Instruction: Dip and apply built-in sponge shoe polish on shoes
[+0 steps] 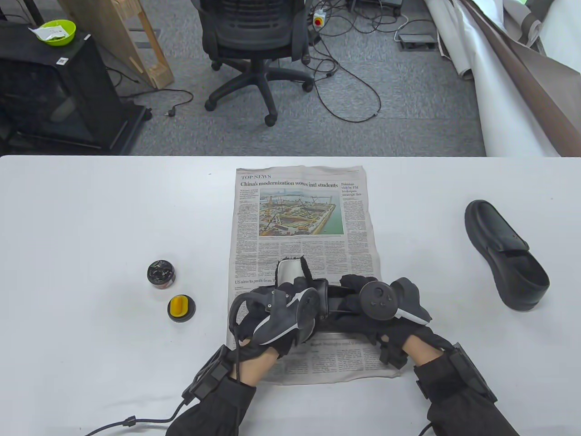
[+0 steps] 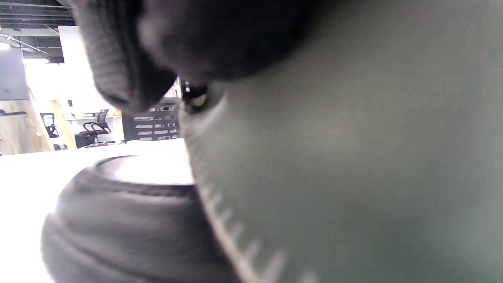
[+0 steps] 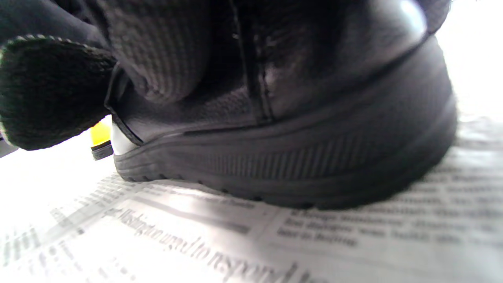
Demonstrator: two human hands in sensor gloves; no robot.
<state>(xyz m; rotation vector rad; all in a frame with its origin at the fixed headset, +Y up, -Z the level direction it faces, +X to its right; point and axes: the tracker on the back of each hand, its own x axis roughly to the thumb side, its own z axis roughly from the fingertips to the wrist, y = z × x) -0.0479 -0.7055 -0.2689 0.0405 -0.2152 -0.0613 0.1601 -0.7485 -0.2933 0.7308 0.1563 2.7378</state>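
A black shoe [image 1: 297, 272] with a grey lining stands on the newspaper [image 1: 302, 213], and both hands are on it. My left hand [image 1: 279, 315] holds its opening, and in the left wrist view a gloved finger [image 2: 118, 59] lies over the grey lining [image 2: 353, 157]. My right hand [image 1: 379, 306] grips the shoe's side; its gloved fingers [image 3: 161, 51] press the upper above the ribbed sole [image 3: 298, 169]. The open polish tin [image 1: 160, 274] and its lid with the yellow sponge [image 1: 181, 308] sit to the left, untouched. The lid also shows in the right wrist view [image 3: 100, 135].
A second black shoe [image 1: 506, 254] lies on the white table [image 1: 91, 218] at the right, off the paper. An office chair [image 1: 254, 41] and floor cables are beyond the table's far edge.
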